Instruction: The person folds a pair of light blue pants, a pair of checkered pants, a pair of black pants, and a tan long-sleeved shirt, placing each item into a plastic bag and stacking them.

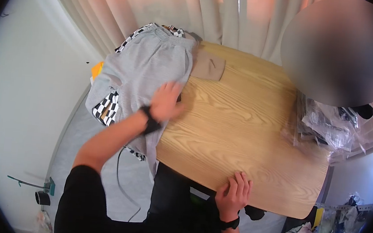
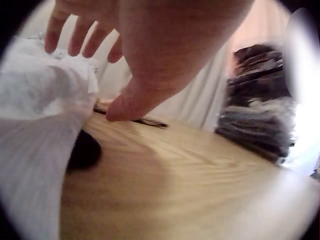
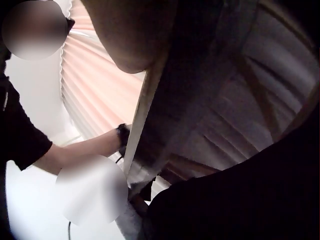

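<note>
Grey drawstring sweatpants [image 1: 156, 55] lie spread over the left end of the wooden table [image 1: 249, 118], one leg hanging past the front edge. My left hand [image 1: 166, 102], slightly blurred, is over their right-hand side with fingers extended and nothing gripped. In the left wrist view its thumb [image 2: 125, 106] stands apart from the fingers, above the wood beside the pale-looking fabric [image 2: 40, 120]. Black-and-white checkered cloth [image 1: 105, 108] shows from under the sweatpants. My right hand [image 1: 235, 193] rests on the table's front edge, fingers on the top, holding no object.
A flat beige piece [image 1: 209, 66] lies partly beneath the sweatpants' right side. Clear-plastic-wrapped packages [image 1: 329, 126] are piled at the table's right end. Curtains [image 1: 249, 23] hang behind the table. A dark cable [image 1: 120, 177] runs down to the floor at the left.
</note>
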The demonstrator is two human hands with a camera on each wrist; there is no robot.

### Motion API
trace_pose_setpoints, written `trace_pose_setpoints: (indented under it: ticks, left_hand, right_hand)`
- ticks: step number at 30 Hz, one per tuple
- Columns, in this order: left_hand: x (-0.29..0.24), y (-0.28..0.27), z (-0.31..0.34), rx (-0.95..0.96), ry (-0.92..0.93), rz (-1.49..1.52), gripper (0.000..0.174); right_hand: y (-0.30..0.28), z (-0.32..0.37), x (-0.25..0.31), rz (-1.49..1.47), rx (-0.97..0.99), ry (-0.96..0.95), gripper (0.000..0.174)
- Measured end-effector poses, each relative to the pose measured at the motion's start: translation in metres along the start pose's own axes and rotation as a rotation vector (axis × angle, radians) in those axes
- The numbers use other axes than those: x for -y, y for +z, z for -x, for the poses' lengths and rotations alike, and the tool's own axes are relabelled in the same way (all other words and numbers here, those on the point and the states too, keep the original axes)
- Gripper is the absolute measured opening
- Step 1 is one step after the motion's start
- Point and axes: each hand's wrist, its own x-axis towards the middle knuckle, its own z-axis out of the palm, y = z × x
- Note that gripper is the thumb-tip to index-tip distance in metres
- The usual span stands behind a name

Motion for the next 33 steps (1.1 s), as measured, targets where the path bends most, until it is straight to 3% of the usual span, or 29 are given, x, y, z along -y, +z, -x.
trace_pose_setpoints:
  ticks: [1, 3, 4, 6, 7, 9, 14, 16, 19, 21, 22, 23, 25, 26, 27, 28, 29, 31, 32, 33]
  left_hand:
    - [0.013, 0.024, -0.033, -0.106, -0.008, -0.064, 0.059]
    - [0.015, 0.034, -0.082, -0.052, -0.257, -0.181, 0.065]
    - [0.028, 0.050, -0.096, -0.057, -0.255, -0.179, 0.065]
    - [0.046, 0.068, -0.110, -0.050, -0.493, -0.116, 0.047]
    - [0.049, 0.067, -0.113, -0.058, -0.487, -0.120, 0.047]
    - [0.053, 0.054, -0.114, -0.142, -0.611, 0.189, 0.027]
    - [0.061, 0.021, -0.100, -0.330, -0.588, 0.557, 0.018]
    - [0.041, 0.007, -0.082, -0.247, -0.373, 1.268, 0.018]
    - [-0.031, -0.013, -0.046, -0.094, -0.306, 1.581, 0.023]
    - [-0.075, -0.011, -0.015, 0.106, -0.180, 1.755, 0.026]
    - [-0.097, -0.005, -0.002, 0.207, -0.169, 1.801, 0.033]
    - [-0.118, 0.011, 0.012, 0.348, -0.006, 1.892, 0.032]
    - [-0.174, 0.025, 0.039, 0.663, 0.211, 1.763, 0.023]
    - [-0.202, 0.042, 0.053, 0.721, 0.486, 1.740, 0.017]
    - [-0.227, 0.029, 0.069, 0.928, 0.603, 1.648, 0.015]
    - [-0.252, 0.034, 0.089, 0.962, 0.726, 1.650, 0.016]
    - [-0.268, 0.033, 0.108, 1.062, 0.778, 1.555, 0.017]
    - [-0.277, 0.027, 0.141, 1.029, 0.851, 1.334, 0.018]
    - [-0.276, 0.028, 0.156, 0.977, 0.902, 1.221, 0.020]
    - [-0.264, 0.018, 0.165, 0.826, 0.807, 1.329, 0.023]
  right_hand:
    - [-0.001, 0.000, 0.001, 0.003, 0.008, 0.001, 0.016]
    - [-0.004, -0.002, 0.001, -0.034, 0.018, 0.002, 0.014]
    - [-0.004, -0.001, 0.000, -0.031, 0.013, 0.000, 0.014]
    - [-0.005, 0.000, -0.002, -0.029, 0.039, -0.013, 0.015]
    - [-0.006, 0.000, -0.002, -0.027, 0.037, -0.015, 0.015]
    - [-0.004, 0.002, -0.005, -0.039, 0.022, -0.021, 0.014]
    - [-0.002, 0.003, -0.004, -0.076, 0.008, -0.038, 0.012]
    - [-0.006, 0.002, -0.004, -0.123, 0.001, -0.019, 0.011]
    - [-0.018, 0.000, -0.009, -0.367, -0.007, 0.015, 0.015]
    - [-0.043, -0.003, -0.008, -0.683, 0.018, 0.215, 0.018]
    - [-0.061, -0.004, -0.010, -0.669, -0.028, 0.156, 0.017]
    - [-0.080, -0.008, -0.013, -0.652, -0.075, 0.091, 0.016]
    - [-0.124, -0.021, -0.014, -0.636, -0.040, -0.039, 0.015]
    - [-0.144, -0.031, -0.014, -0.626, -0.021, -0.037, 0.015]
    - [-0.160, -0.045, -0.014, -0.562, 0.180, -0.071, 0.019]
    - [-0.169, -0.056, -0.017, -0.491, 0.384, -0.102, 0.025]
    - [-0.165, -0.060, -0.023, -0.477, 0.398, -0.097, 0.025]
    - [-0.140, -0.059, -0.042, -0.280, 0.630, -0.011, 0.046]
    - [-0.126, -0.052, -0.056, -0.267, 0.638, 0.014, 0.046]
    - [-0.110, -0.043, -0.072, -0.067, 0.629, -0.036, 0.054]
